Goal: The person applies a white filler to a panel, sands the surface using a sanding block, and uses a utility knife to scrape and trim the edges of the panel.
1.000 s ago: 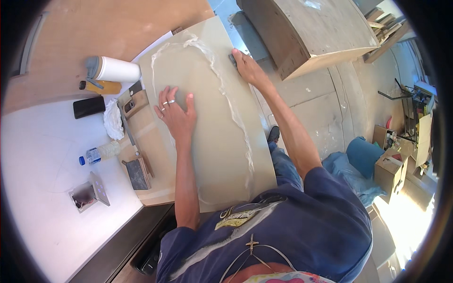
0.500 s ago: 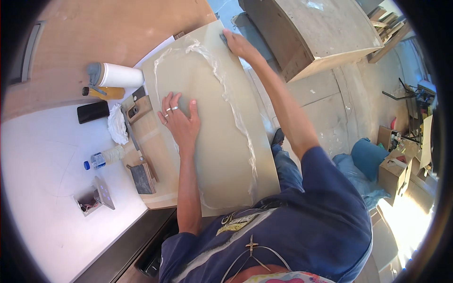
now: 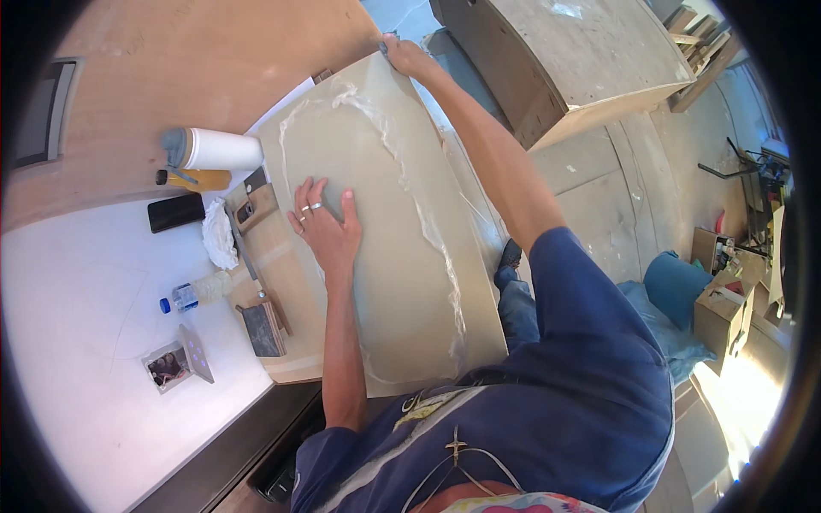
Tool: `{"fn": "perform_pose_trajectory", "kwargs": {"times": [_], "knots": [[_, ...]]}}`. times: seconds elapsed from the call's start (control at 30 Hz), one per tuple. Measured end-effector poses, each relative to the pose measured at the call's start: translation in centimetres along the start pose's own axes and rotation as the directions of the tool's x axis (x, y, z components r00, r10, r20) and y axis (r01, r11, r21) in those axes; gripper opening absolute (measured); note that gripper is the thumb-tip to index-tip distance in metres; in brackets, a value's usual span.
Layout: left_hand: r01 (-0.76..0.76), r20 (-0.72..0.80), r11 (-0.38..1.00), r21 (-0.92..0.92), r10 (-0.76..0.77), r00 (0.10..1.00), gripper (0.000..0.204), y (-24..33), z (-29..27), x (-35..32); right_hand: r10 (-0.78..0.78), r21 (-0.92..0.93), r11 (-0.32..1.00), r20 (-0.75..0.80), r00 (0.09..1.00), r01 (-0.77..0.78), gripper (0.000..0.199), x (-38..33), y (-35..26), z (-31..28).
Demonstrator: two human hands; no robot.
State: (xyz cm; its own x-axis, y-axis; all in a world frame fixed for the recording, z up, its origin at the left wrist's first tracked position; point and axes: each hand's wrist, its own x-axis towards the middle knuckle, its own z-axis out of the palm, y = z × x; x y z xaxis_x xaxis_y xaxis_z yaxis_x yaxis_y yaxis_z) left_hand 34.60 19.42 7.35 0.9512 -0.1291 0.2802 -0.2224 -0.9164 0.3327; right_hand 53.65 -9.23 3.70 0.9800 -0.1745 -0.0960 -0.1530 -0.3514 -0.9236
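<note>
A large beige panel (image 3: 402,282) lies in front of me, with a crinkled strip of clear plastic film (image 3: 428,224) running along its face. My left hand (image 3: 329,227), wearing rings, rests flat on the panel left of its middle, fingers spread and holding nothing. At the panel's far right corner, my right hand (image 3: 409,58) is closed round a small grey pad (image 3: 389,41), pressed at the edge. Its exact kind is hard to make out, since the fingers cover most of it.
Left of the panel are a wood-faced block (image 3: 263,329), a white crumpled cloth (image 3: 219,235), a black phone (image 3: 176,212), a water bottle (image 3: 198,291), a white flask (image 3: 221,150) and a yellow-orange bottle (image 3: 198,179). A wooden cabinet (image 3: 590,64) stands at the far right.
My right hand has slid with the grey pad from the upper right edge up and left to the far corner. My left hand stays in place on the panel.
</note>
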Motion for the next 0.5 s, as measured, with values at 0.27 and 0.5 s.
{"fn": "perform_pose_trajectory", "kwargs": {"times": [0.27,0.5], "knots": [[0.035,-0.005,0.999,0.023,-0.035,0.999,0.049,-0.7,-0.4,-0.7,0.051,0.006,0.999,0.004,0.999,-0.051,0.073,-2.4,1.1,2.2],[0.003,-0.061,1.0,0.031,-0.001,0.998,0.044,-0.8,-0.2,-0.9,-0.017,0.003,1.0,-0.052,0.999,0.017,0.08,-2.7,0.9,2.1]]}}
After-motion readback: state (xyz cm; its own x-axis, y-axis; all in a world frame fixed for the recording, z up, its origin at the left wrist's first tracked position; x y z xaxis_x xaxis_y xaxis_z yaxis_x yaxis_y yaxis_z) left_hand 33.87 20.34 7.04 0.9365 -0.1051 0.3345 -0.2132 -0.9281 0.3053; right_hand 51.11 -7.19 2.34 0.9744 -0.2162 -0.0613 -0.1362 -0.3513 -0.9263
